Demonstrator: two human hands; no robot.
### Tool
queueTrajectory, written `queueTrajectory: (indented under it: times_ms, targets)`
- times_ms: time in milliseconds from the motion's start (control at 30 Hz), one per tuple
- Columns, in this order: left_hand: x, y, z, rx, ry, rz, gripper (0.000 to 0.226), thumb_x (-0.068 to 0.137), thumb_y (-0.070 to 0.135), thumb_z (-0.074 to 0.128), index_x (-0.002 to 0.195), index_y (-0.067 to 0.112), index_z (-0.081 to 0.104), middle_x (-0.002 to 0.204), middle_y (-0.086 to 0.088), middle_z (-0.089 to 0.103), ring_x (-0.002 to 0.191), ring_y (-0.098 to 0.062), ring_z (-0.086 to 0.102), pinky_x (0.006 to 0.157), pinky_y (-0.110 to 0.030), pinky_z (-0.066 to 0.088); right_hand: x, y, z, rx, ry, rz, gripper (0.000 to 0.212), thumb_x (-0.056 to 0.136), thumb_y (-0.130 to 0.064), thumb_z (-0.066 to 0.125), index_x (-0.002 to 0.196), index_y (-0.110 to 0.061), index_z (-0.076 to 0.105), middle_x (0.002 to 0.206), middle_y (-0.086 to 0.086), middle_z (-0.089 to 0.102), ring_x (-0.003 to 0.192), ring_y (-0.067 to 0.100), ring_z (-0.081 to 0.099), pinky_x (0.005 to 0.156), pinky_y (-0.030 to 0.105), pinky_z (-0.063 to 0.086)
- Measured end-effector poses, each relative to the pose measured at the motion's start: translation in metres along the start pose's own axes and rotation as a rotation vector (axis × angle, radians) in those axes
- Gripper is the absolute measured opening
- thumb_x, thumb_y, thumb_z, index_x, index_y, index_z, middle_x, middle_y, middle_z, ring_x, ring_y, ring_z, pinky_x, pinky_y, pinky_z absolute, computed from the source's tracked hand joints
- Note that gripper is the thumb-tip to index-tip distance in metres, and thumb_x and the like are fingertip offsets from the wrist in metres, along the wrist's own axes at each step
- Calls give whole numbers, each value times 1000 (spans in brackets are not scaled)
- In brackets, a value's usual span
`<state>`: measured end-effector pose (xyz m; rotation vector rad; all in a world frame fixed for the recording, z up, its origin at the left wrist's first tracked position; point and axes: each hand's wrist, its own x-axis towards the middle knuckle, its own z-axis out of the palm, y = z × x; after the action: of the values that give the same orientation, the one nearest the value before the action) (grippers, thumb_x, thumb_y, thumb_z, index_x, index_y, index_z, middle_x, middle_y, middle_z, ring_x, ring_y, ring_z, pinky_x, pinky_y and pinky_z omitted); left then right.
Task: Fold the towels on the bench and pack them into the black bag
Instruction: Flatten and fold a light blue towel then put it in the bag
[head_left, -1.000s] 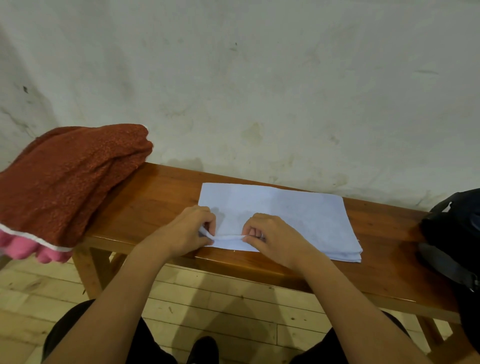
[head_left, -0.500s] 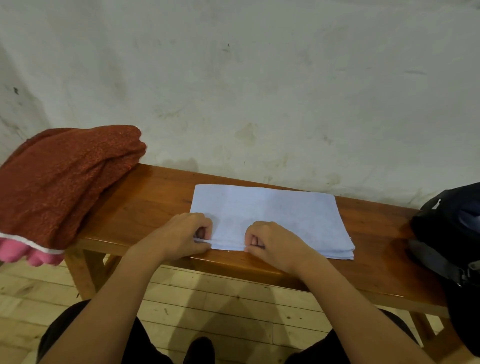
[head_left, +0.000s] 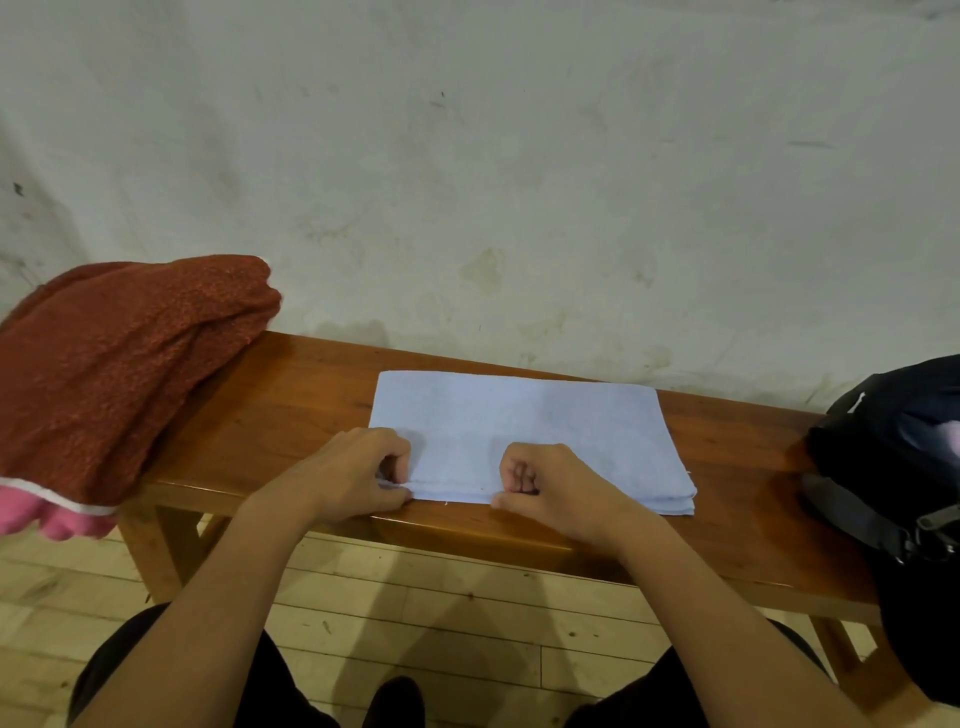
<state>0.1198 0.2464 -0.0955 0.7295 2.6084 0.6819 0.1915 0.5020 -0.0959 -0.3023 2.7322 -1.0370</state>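
No text, label, brand, number or sign can be read anywhere in this view. A small white mark shows on the black fabric bag, too small and blurred to make out.

blue towel: folded flat rectangle, mid-bench, near edge pinched
rust towel: heaped over bench's left end
pink towel: beneath the rust one
bag: black, right end
bench: glossy wood

both forearms reach forward, left hand and right hand with fingers curled, thumbs pinching.
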Motion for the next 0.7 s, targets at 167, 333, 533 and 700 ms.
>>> queueTrajectory:
  times_ms: [167,333,533,700]
  targets:
    - [0,6,3,11,66,57,22,82,44,73,77,25,62,83,10,60,78,-11,58,66,-23,53,6,-2,8,-64,68,-43,17,93,-33,68,109,-27,68,86,-18,55,81,4,54,73,15,45]
    - [7,26,19,-59,146,155,10,91,33,65,85,26,64,86,11,59,80,-11,57,70,-28,54,14,-6,17,-176,80,-52,11,95,-36,63,103,-29,67,92,-18,55,82,2,51,71,9,36]
    - [14,27,29,-61,85,159,1,93,26,64,93,25,64,89,9,57,81,-12,55,72,-27,53,17,-6,17,-141,63,-14,2,94,-31,66,93,-29,67,90,-12,63,83,6,58,72,12,45]
    - [16,26,30,-91,89,124,4,93,24,65,91,26,62,89,6,57,80,-14,55,72,-25,52,12,-2,9,-46,41,12,6,98,-27,61,95,-30,66,99,-8,67,91,8,61,84,20,51]
